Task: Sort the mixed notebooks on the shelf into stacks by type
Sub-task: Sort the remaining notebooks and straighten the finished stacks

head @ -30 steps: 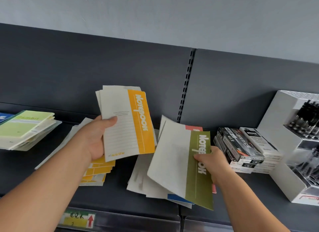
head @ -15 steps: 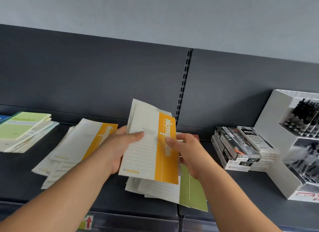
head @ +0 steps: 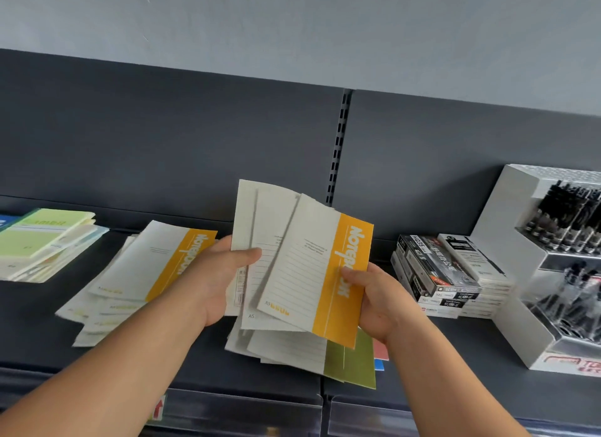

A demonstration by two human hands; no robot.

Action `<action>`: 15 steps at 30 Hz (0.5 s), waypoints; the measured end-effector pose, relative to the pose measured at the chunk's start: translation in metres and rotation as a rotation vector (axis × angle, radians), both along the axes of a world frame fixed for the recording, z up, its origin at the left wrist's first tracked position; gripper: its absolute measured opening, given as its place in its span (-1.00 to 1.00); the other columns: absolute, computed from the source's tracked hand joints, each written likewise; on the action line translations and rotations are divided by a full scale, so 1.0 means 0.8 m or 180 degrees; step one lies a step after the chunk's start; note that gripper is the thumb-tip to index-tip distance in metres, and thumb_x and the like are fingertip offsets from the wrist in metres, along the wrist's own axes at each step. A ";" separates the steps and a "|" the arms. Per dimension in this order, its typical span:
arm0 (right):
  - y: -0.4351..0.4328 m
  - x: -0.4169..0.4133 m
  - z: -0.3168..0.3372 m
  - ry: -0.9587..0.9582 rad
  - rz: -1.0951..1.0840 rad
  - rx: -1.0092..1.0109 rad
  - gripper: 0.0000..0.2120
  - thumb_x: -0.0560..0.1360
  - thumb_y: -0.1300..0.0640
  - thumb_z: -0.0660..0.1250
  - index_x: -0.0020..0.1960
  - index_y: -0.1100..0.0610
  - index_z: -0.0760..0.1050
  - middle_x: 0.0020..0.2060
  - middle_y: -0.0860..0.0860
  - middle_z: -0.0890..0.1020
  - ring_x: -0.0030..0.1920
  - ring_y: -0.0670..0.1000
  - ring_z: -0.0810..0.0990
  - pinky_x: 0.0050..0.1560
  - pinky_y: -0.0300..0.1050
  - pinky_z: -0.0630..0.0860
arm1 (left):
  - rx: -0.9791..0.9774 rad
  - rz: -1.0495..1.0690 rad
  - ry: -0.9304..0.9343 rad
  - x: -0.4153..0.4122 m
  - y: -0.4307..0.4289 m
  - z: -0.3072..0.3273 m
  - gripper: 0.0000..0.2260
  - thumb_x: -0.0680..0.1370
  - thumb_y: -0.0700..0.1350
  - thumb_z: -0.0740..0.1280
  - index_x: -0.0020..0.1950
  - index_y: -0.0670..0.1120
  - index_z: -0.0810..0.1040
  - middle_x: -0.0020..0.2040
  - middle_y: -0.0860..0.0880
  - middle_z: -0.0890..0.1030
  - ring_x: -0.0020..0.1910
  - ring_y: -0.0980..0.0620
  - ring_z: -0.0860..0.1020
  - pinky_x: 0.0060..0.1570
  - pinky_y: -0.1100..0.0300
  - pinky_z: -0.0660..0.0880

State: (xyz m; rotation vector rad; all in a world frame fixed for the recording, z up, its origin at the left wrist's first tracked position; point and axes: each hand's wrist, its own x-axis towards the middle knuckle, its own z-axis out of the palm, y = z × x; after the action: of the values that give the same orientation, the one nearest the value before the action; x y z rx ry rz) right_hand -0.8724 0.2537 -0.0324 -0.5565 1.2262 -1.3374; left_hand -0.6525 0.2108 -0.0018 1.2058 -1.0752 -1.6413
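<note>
left hand (head: 221, 274): gripped the notebooks (head: 292, 274), thumb laid across their front, fingers hidden behind | right hand (head: 374, 297): pinched the same notebooks at their right edge, thumb on top | forearms (head: 113, 371): bare, angled inward from the lower corners

— What can be read on the shelf (head: 439, 378)?
— "Notebook" on the orange band of the front notebook (head: 312, 274), "A5" at its corner; "Notebook" on the left stack (head: 153, 264); "H035" on a pen box (head: 429, 264).
</note>
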 end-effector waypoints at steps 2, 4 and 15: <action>0.004 -0.003 -0.002 -0.0036 0.0204 0.0083 -0.78 0.55 0.28 0.34 0.18 0.16 0.53 -0.01 0.15 0.73 0.02 0.22 0.70 0.10 0.31 0.55 | -0.0022 0.0053 0.0034 -0.007 0.006 0.001 -0.84 0.56 -0.14 0.37 0.13 0.00 0.62 -0.02 -0.09 0.72 0.01 -0.18 0.65 0.08 -0.24 0.53; 0.006 -0.008 -0.001 -0.0012 0.0174 0.0130 -0.80 0.54 0.29 0.36 0.14 0.15 0.54 -0.04 0.16 0.73 0.00 0.23 0.69 0.10 0.32 0.55 | 0.0023 0.0120 0.0081 -0.010 0.011 0.001 -0.88 0.58 -0.05 0.35 0.09 0.02 0.62 -0.02 -0.10 0.71 0.02 -0.19 0.64 0.08 -0.24 0.53; 0.006 -0.052 -0.008 -0.0584 0.0047 -0.0102 -0.84 0.58 0.28 0.26 0.14 0.13 0.49 -0.13 0.11 0.74 -0.15 0.17 0.73 -0.20 0.22 0.64 | 0.0053 0.0702 0.0164 0.048 0.029 0.002 -0.83 0.64 -0.07 0.23 0.17 -0.02 0.57 0.14 -0.16 0.64 0.08 -0.19 0.60 -0.11 -0.08 0.52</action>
State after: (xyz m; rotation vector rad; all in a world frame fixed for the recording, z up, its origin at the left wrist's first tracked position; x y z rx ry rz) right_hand -0.9137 0.2583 -0.0388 -0.4537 1.0509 -1.3662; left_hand -0.6143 0.2337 -0.0001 1.2393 -0.8653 -1.5052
